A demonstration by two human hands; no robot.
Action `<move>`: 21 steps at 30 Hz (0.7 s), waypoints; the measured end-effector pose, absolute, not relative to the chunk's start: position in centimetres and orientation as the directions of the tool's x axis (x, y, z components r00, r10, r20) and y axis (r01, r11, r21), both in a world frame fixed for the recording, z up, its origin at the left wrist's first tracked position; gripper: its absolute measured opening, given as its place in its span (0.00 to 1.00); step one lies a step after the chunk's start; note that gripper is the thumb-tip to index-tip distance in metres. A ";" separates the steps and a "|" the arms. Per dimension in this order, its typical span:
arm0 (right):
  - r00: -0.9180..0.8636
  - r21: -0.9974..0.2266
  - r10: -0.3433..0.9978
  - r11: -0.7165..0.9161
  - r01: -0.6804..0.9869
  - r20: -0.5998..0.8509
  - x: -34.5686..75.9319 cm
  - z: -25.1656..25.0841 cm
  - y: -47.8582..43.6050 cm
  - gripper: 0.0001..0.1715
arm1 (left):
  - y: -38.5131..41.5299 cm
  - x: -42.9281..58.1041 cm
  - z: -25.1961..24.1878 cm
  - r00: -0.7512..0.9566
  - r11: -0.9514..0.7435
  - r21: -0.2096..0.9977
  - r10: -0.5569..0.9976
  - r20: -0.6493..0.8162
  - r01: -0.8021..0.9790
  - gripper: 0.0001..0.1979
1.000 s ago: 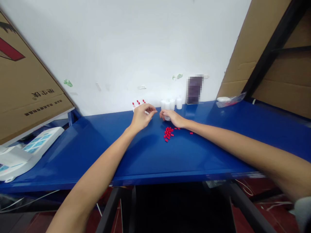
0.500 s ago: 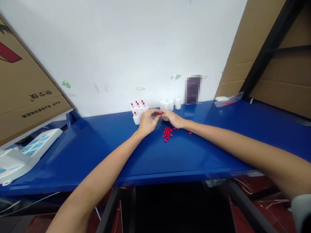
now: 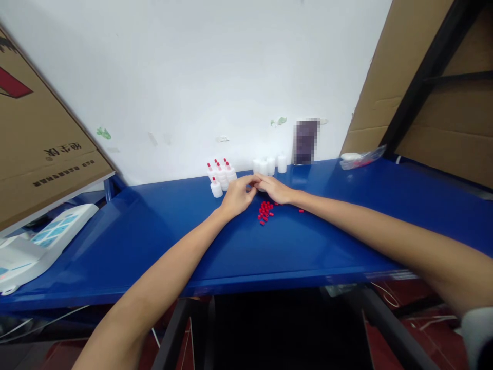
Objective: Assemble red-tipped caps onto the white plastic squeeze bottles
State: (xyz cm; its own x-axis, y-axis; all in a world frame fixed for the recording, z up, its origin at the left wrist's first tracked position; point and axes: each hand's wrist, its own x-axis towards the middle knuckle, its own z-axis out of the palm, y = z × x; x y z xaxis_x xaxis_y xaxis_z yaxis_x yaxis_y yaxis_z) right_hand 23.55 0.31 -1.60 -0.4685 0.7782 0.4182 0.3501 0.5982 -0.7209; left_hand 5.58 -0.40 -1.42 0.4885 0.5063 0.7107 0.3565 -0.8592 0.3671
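My left hand (image 3: 239, 194) and my right hand (image 3: 271, 188) meet over the middle of the table, fingertips touching. The fingers of my left hand are pinched together, and what they hold is hidden. Beneath the curled fingers of my right hand a sliver of a white bottle (image 3: 262, 189) shows; the rest of it is covered. Just in front of the hands lies a heap of small red caps (image 3: 265, 209). Left of them stand several white bottles (image 3: 216, 189) with red tips. Behind my right hand are several white bottles (image 3: 270, 165) without visible red tips.
The blue table (image 3: 162, 241) runs along a white wall. A purplish blurred rectangle (image 3: 306, 142) leans there. A clear plastic bag (image 3: 362, 158) lies at right, a white device (image 3: 50, 239) at left. Large cardboard (image 3: 42, 133) stands on the left. One loose red cap (image 3: 301, 210) lies apart.
My left hand has shifted slightly right and turned closer against my right hand, so the fingertips overlap more. The bottles and the heap of caps stay in place.
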 end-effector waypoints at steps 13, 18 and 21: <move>-0.452 -0.675 0.791 0.599 0.431 0.412 23.7 -1.7 0.9 0.07 | 0.4 5.1 -1.4 0.516 -0.827 0.428 0.562 0.646 0.365 0.14; -0.459 -0.672 0.786 0.604 0.427 0.415 23.7 -1.6 0.9 0.05 | 0.9 5.3 -1.9 0.522 -0.839 0.360 0.538 0.662 0.408 0.14; -0.446 -0.673 0.795 0.595 0.439 0.412 23.6 -1.5 0.6 0.05 | 1.0 5.3 -1.9 0.516 -0.822 0.340 0.556 0.651 0.457 0.13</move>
